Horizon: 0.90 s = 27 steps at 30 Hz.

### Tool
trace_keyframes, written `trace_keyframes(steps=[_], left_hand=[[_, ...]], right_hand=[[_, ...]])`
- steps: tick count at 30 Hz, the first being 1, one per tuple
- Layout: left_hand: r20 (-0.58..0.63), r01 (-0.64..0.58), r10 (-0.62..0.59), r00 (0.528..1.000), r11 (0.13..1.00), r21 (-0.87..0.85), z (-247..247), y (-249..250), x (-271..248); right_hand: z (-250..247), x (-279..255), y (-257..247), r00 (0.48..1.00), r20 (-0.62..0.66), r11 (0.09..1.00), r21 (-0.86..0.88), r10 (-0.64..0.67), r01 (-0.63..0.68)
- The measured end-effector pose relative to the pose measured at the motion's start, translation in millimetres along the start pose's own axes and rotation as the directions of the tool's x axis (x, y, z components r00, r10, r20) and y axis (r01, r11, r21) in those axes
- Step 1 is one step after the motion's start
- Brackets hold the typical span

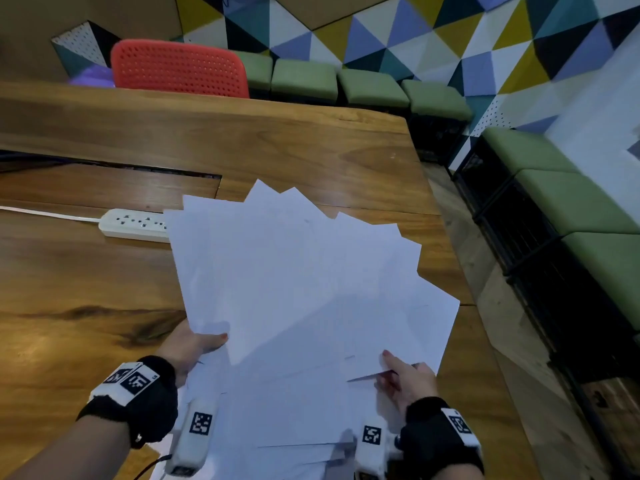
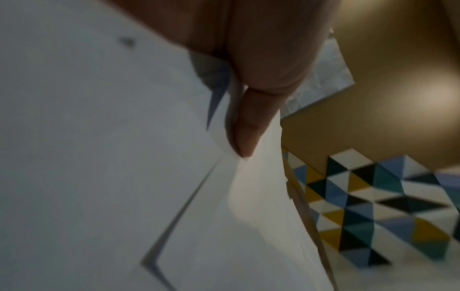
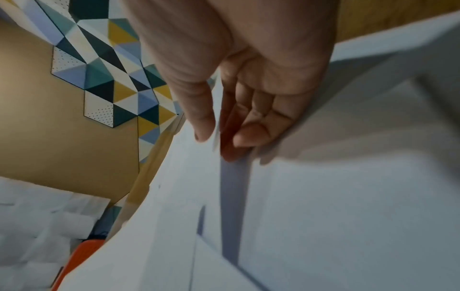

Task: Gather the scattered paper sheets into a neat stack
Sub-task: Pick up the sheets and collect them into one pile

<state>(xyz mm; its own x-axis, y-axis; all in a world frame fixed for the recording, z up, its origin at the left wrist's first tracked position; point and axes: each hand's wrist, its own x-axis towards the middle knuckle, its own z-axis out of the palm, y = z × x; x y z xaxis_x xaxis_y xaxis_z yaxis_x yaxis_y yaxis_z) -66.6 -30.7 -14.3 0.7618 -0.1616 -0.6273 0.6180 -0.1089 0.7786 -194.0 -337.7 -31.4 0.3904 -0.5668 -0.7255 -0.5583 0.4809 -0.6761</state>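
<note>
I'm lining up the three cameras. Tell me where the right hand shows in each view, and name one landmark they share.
Head view: the right hand is at lower right, pinching the near edge of the fanned paper sheets.
Left wrist view: not in it; only the left hand shows.
Right wrist view: top centre, thumb and fingers pinching the sheets.
Shared landmark: the triangle-patterned wall.

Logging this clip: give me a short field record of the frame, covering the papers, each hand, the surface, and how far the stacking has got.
papers: white paper sheets fanned out, corners splayed, held up over the table
left hand: left hand pinches the fan's left edge, thumb on top
right hand: right hand pinches the lower right edge
surface: wooden table
nearby: white power strip, partly behind the sheets; red chair beyond the table
progress: gathered in hand, edges not yet squared
</note>
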Motion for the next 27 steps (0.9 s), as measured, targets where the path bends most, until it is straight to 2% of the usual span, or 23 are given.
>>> trace_keyframes(steps=[1,4,8,12,16,19,21,22,25,27], left_hand=[[0.006,-0.020,0.020,1.000,0.999,0.030,0.7,1.1,-0.7],[0.003,-0.089,0.089,0.996,0.994,0.070,2.5,6.4,-4.4],[0.033,-0.096,0.095,0.995,0.995,0.033,-9.0,12.8,-10.2],[0.058,-0.079,0.078,0.995,0.997,0.012,-19.3,13.2,-16.2],[0.119,-0.032,0.024,0.993,0.998,0.063,-10.9,11.3,-20.3],[0.145,-0.013,0.002,0.989,0.997,0.072,-4.6,10.7,-22.6],[0.129,-0.014,0.006,0.992,0.998,0.058,-4.5,8.3,-21.9],[0.120,-0.014,0.008,0.993,0.998,0.053,-5.5,7.1,-21.5],[0.103,-0.017,0.012,0.995,0.999,0.046,-9.4,6.9,-22.1],[0.113,-0.021,0.016,0.994,0.999,0.045,-9.9,8.0,-24.9]], right_hand=[[5.8,0.4,1.2,1.000,-0.025,1.000,-0.016,-0.017,0.016],[18.8,-3.7,-9.3,0.971,-0.127,0.968,-0.177,-0.201,0.178],[6.0,0.0,-40.6,0.942,-0.062,0.897,-0.330,-0.331,0.294],[-9.9,7.4,-68.7,0.940,0.105,0.841,-0.423,-0.324,0.337],[6.6,9.6,-86.4,0.916,0.226,0.843,-0.366,-0.331,0.395],[22.0,4.0,-86.9,0.909,0.214,0.903,-0.166,-0.359,0.396],[29.9,-7.5,-74.0,0.921,0.218,0.945,0.021,-0.323,0.327],[33.0,-11.4,-62.0,0.924,0.232,0.951,0.030,-0.305,0.306],[36.5,-20.9,-32.9,0.921,0.209,0.899,-0.227,-0.330,0.374],[33.8,-20.2,-32.6,0.906,0.203,0.848,-0.322,-0.372,0.421]])
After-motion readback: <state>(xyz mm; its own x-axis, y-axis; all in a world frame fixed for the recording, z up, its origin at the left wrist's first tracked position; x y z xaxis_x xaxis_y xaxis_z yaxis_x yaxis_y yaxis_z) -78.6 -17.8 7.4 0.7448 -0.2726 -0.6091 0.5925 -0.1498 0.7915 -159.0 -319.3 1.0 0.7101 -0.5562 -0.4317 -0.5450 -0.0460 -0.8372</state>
